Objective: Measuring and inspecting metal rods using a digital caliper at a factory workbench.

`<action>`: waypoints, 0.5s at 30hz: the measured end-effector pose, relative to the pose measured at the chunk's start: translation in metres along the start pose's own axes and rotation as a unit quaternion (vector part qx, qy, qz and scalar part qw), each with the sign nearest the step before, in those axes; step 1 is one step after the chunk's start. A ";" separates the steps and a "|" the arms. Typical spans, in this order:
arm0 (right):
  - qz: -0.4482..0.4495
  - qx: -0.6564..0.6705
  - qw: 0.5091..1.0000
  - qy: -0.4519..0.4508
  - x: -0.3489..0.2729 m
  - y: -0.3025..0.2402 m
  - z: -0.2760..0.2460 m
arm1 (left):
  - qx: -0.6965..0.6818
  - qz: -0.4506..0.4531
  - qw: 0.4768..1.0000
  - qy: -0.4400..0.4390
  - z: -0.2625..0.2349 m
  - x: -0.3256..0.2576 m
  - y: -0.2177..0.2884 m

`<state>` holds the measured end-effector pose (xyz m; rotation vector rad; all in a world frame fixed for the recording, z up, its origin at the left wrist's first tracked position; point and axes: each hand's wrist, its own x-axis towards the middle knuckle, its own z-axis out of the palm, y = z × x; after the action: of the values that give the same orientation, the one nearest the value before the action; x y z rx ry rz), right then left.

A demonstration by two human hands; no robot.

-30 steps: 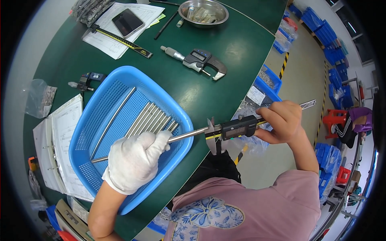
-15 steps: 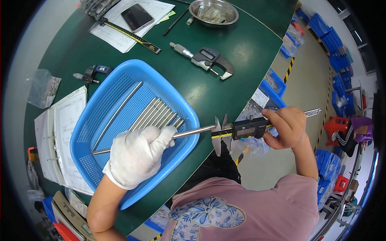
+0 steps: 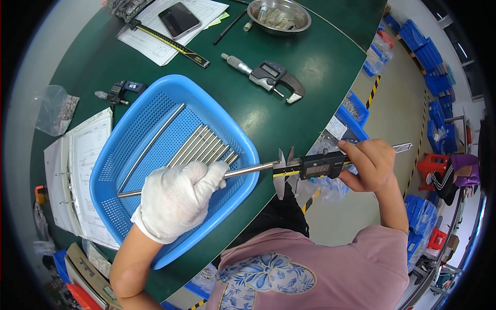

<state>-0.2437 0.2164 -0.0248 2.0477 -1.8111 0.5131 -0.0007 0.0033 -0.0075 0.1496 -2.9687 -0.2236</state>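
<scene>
A gloved left hand (image 3: 178, 199) closes around a long steel rod (image 3: 243, 170) at centre frame, gripping it near mid-length above a blue basket (image 3: 155, 93); one rod end juts right past the basket rim, the other reaches lower left over the mesh floor. The bare right hand (image 3: 369, 165), right of centre, is wrapped around a digital caliper (image 3: 315, 166), thumb on its slider; the caliper's jaws stand at the rod's right tip, though whether they touch it is hard to tell. The rod looks rigid, smooth and probably slick, light enough for one hand yet long enough to lever downward if held at its end; a hold near the middle, as here, seems steadiest, and the glove should add grip. More rods (image 3: 204, 147) lie side by side in the basket just above the glove, with a single one (image 3: 152, 145) slanting apart to their left. The basket rests on a green table (image 3: 320, 67); a micrometer (image 3: 266, 76) lies upper centre, a steel bowl (image 3: 279, 14) at the top edge, a phone (image 3: 179, 19) on papers (image 3: 206, 10) upper left beside a ruler (image 3: 173, 45); an open binder (image 3: 77, 175) sits at left.
</scene>
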 end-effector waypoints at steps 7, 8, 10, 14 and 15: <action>-0.017 0.002 1.000 -0.007 0.006 0.003 -0.001 | -0.006 0.001 1.000 -0.017 -0.002 0.000 -0.002; -0.019 0.000 1.000 -0.001 0.006 0.004 0.000 | -0.013 -0.003 1.000 -0.018 -0.002 0.000 -0.002; -0.018 -0.003 1.000 -0.005 0.007 0.003 -0.001 | -0.016 -0.004 1.000 -0.015 -0.001 0.000 -0.002; -0.014 -0.003 1.000 0.001 0.007 0.002 0.000 | -0.020 -0.004 0.999 -0.024 -0.002 0.001 -0.002; -0.013 -0.004 1.000 0.001 0.007 0.002 0.000 | -0.020 -0.003 0.999 -0.024 -0.002 0.001 -0.002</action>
<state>-0.2448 0.2104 -0.0214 2.0622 -1.7795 0.5010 -0.0011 0.0012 -0.0061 0.1517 -3.0104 -0.2910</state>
